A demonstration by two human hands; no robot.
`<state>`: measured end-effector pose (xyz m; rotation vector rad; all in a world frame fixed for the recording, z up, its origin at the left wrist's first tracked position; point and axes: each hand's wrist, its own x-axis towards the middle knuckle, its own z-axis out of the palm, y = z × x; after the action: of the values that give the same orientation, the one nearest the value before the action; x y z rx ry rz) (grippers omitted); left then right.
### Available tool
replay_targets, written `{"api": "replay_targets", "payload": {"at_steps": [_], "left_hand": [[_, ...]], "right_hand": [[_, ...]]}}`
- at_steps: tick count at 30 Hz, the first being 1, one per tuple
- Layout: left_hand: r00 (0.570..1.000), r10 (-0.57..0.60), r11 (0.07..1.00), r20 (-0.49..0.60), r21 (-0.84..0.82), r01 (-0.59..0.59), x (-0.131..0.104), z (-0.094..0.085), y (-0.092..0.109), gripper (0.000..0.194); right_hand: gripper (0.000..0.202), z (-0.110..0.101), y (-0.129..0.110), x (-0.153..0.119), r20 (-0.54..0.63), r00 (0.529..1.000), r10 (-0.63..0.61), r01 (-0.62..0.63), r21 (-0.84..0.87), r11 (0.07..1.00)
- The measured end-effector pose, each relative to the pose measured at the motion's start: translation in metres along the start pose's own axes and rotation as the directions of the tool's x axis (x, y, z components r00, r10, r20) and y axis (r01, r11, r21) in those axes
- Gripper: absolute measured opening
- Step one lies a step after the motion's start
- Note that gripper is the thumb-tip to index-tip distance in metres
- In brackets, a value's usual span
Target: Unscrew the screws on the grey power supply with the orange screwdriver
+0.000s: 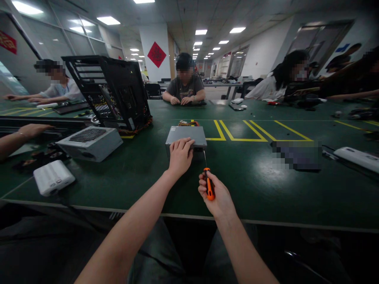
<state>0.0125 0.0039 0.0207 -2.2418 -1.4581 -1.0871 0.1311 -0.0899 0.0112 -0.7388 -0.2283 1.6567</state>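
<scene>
A grey metal computer power supply (185,134) lies on the green table in front of me, with a bundle of cables (189,123) at its far side. My left hand (181,156) grips its near edge, fingers laid over the top and palm at the front face. In my right hand (217,193) is a screwdriver (209,184) with an orange and black handle, the fingers wrapped round it. Its shaft points away from me, with the tip at the unit's lower right front. Whether the tip sits in a screw I cannot tell.
A second power supply (96,144) and a white power bank (53,177) lie to the left. Behind them stands an open black computer case (118,94). Another person's hand (35,131) reaches in from the left. A white power strip (357,157) lies at right.
</scene>
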Motion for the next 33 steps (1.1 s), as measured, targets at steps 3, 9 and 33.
{"api": "replay_targets", "payload": {"at_steps": [3,9,33], "left_hand": [[1.000,-0.005,1.000,0.026,0.005,0.005,-0.001,0.000,0.000,0.035],[0.994,-0.026,1.000,0.103,0.011,0.025,-0.002,-0.001,0.000,0.038],[0.977,0.184,0.977,0.111,0.087,-0.194,0.016,0.010,-0.024,0.034]], "right_hand": [[0.015,0.002,-0.005,-0.001,-0.024,0.996,0.090,-0.090,-0.021,0.996],[0.019,0.002,-0.009,-0.001,-0.013,0.985,0.173,-0.174,-0.043,0.984],[0.023,0.014,-0.037,0.002,-0.200,0.925,0.322,-0.308,0.101,0.946]]}}
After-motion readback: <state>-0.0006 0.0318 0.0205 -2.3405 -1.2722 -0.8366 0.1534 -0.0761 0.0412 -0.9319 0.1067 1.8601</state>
